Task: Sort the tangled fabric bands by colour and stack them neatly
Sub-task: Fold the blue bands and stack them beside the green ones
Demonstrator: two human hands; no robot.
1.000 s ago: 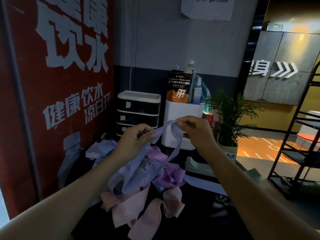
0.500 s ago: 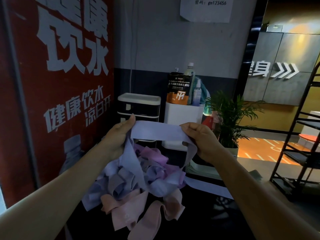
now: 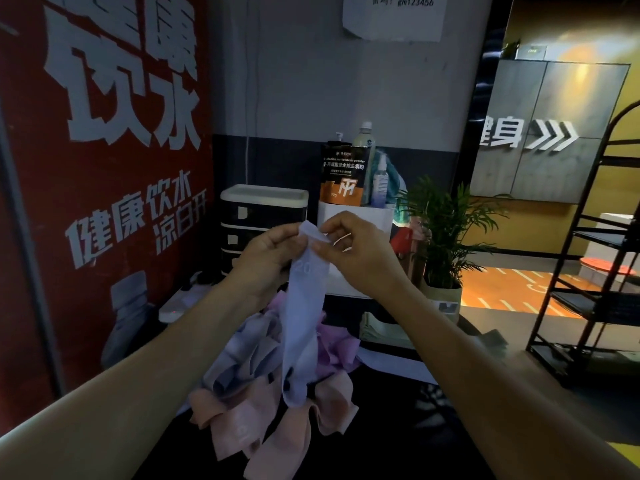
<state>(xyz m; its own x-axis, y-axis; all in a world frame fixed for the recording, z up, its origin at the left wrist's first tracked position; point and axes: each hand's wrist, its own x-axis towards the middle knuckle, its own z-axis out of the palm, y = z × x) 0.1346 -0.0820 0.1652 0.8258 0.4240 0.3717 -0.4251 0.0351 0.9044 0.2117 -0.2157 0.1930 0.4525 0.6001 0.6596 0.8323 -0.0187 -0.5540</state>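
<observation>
A pale blue band (image 3: 302, 327) hangs straight down above the pile, its top end pinched between my left hand (image 3: 268, 252) and my right hand (image 3: 349, 252), which are close together. Faint print shows near its top. Below it, on the dark tabletop (image 3: 398, 427), lies a tangle of bands: pink ones (image 3: 249, 431) at the front, purple ones (image 3: 337, 348) at the right, more pale blue ones (image 3: 242, 358) at the left. The hanging band's lower end reaches down in front of the pink bands.
Behind the pile stand a small black-and-white drawer unit (image 3: 263, 216), a white bin (image 3: 356, 216) with bottles and a pouch, and a potted plant (image 3: 446, 237). A red wall panel (image 3: 104, 168) closes the left. A black metal rack (image 3: 595, 265) stands at right.
The blue band was spread wide between my hands half a second ago. My hands have come together and the band now hangs as one folded strip, lifted higher off the pile.
</observation>
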